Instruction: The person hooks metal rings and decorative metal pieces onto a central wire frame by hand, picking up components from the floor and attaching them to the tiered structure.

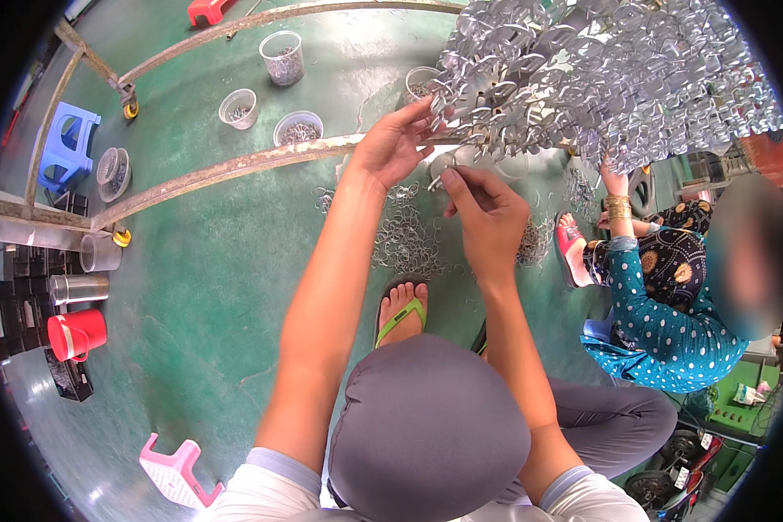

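My left hand (396, 146) is raised at the near left edge of a dense cluster of hanging silvery metal pieces (565, 78). Its fingers are spread, with the fingertips against the outermost pieces; whether they grip one is hard to see. Lower and to the right, my right hand (489, 209) pinches a small metal hook (436, 184) between thumb and fingers. Under both hands, a loose heap of similar metal hooks (406, 239) lies on the green floor near my sandalled foot.
A metal frame rail (235, 178) on casters crosses ahead. Beyond it stand plastic tubs of small metal parts (283, 59). A co-worker in a dotted teal top (674, 326) sits at right, reaching to the hanging pieces. Blue stool (68, 143), red jug (76, 335) and pink stool (178, 470) are left.
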`<act>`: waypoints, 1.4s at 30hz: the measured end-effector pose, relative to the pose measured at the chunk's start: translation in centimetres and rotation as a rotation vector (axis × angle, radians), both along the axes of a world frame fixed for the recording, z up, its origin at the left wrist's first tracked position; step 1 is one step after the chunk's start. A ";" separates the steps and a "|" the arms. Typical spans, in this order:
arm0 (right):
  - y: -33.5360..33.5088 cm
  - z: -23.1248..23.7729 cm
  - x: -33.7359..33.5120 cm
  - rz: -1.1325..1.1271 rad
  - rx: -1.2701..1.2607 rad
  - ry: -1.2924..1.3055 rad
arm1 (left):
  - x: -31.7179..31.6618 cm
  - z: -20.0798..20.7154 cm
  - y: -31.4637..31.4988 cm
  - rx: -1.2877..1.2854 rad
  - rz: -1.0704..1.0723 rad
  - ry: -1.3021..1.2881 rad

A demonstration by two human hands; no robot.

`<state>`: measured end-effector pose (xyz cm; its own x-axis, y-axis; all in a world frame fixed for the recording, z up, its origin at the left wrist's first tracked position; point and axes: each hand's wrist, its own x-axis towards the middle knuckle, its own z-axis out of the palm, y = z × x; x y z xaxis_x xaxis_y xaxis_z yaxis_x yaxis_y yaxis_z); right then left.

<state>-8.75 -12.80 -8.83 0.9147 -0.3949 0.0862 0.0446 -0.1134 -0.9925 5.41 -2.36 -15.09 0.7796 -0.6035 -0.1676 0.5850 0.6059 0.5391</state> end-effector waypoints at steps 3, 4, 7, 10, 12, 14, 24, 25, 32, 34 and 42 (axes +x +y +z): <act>1.2 -0.2 0.7 -0.001 -0.024 -0.025 | -1.5 -0.6 0.7 0.008 0.080 -0.083; 1.6 -0.2 0.9 -0.007 -0.042 -0.040 | -1.9 -1.4 0.9 -0.065 0.117 -0.095; 2.3 -0.8 1.7 -0.031 -0.179 -0.112 | -3.2 -2.5 1.3 -0.142 0.182 -0.115; 2.7 -0.2 2.0 -0.039 -0.332 -0.207 | -4.1 -2.2 1.5 -0.161 0.228 -0.112; 2.7 -0.2 2.0 -0.048 -0.406 -0.204 | -4.6 -1.9 1.5 -0.175 0.241 -0.100; 2.7 -0.2 2.2 -0.061 -0.479 -0.200 | -4.9 -1.7 1.4 -0.159 0.289 -0.146; 2.5 -0.2 0.6 0.030 -0.522 -0.131 | -3.7 -1.9 1.8 -0.062 0.347 -0.202; 2.2 -0.6 0.0 0.019 -0.520 -0.136 | -3.3 -1.8 2.0 -0.030 0.385 -0.206; -5.6 -0.6 -4.0 -0.182 -0.518 -0.028 | -1.2 -0.4 1.5 -0.037 0.302 -0.209; -9.3 0.3 -5.3 -0.335 -0.548 -0.054 | -0.6 -1.2 0.3 -0.058 0.246 -0.197; -21.8 9.3 -4.3 -0.757 -0.361 -0.344 | -5.1 -6.4 5.6 0.164 0.170 -0.162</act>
<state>-13.04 -34.60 0.46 0.3220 -0.7762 0.5420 0.1194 -0.5347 -0.8366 0.33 3.26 -21.48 0.8917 -0.4372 -0.1173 0.3811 0.5852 0.7158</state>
